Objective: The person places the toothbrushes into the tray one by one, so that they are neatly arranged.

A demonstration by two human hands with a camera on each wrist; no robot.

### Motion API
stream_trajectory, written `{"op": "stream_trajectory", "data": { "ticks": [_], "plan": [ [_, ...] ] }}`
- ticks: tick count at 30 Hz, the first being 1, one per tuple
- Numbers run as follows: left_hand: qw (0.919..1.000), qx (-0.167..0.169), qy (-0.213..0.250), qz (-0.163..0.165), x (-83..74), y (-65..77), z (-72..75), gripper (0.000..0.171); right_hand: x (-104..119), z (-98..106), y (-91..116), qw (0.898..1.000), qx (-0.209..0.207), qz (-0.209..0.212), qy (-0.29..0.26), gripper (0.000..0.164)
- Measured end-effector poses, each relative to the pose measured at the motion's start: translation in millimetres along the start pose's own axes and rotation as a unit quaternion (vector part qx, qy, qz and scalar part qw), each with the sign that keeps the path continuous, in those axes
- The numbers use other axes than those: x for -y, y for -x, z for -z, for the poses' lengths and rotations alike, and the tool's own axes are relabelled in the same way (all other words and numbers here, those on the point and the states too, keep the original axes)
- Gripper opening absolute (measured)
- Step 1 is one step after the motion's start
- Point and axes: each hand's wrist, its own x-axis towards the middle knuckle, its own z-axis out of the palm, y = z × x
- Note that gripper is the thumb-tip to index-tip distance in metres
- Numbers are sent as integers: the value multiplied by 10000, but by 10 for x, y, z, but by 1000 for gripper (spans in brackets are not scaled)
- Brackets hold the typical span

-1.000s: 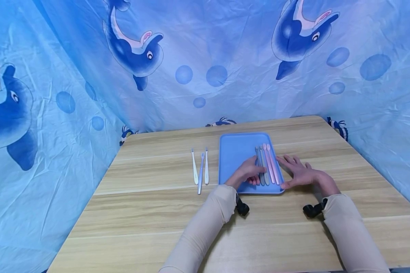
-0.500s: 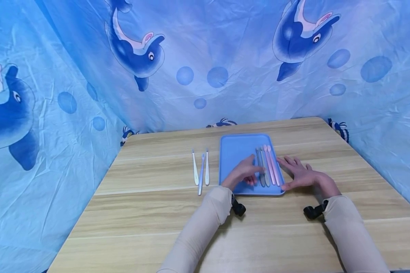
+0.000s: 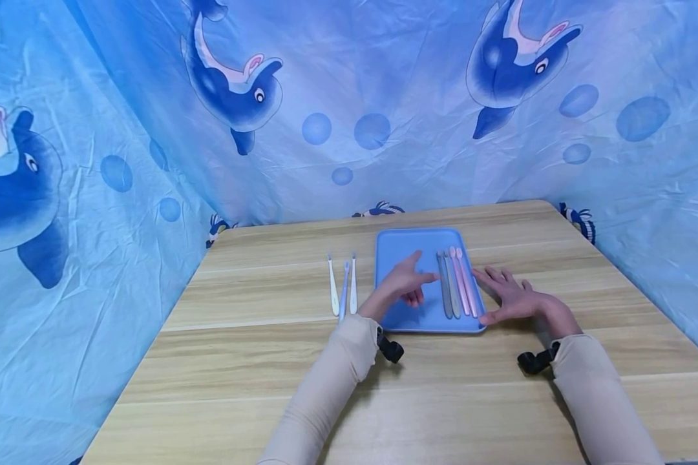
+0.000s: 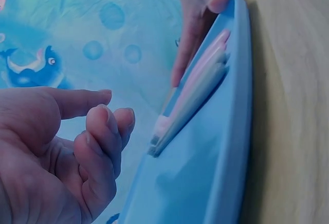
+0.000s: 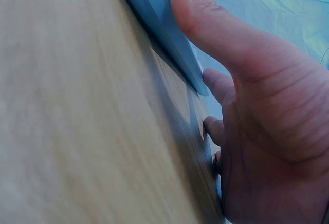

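The blue tray lies on the table with two grey toothbrushes and two pink toothbrushes side by side along its right part. Over the tray's left half hovers my left hand, holding nothing; its thumb and index finger stretch out while the other fingers bend loosely, as the left wrist view shows. My right hand rests at the tray's right side, fingers spread, its thumb at the rim near the front corner. To the left lie two white toothbrushes and a bluish toothbrush, its lower end hidden by my left sleeve.
The wooden table extends around the tray on every side. Behind it and to both sides hangs a blue curtain printed with dolphins.
My left hand has drawn away from the grey toothbrushes, moving left over the tray, and its thumb and index finger have spread. My right hand has stayed at the tray's edge.
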Motion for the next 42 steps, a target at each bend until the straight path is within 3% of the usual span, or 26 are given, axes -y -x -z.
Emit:
{"op": "stream_trajectory", "data": {
  "ticks": [15, 36, 42],
  "plan": [
    [9999, 29, 145, -69, 66, 125, 365, 85, -143, -62, -76, 9996, -98, -175, 183, 113],
    [9996, -144, 64, -242, 217, 212, 656, 87, -125, -54, -69, 9997, -75, -187, 145, 114],
    [9997, -177, 26, -162, 266, 217, 711, 86, -140, -64, -69, 9998, -59, -131, 100, 114]
  ]
}}
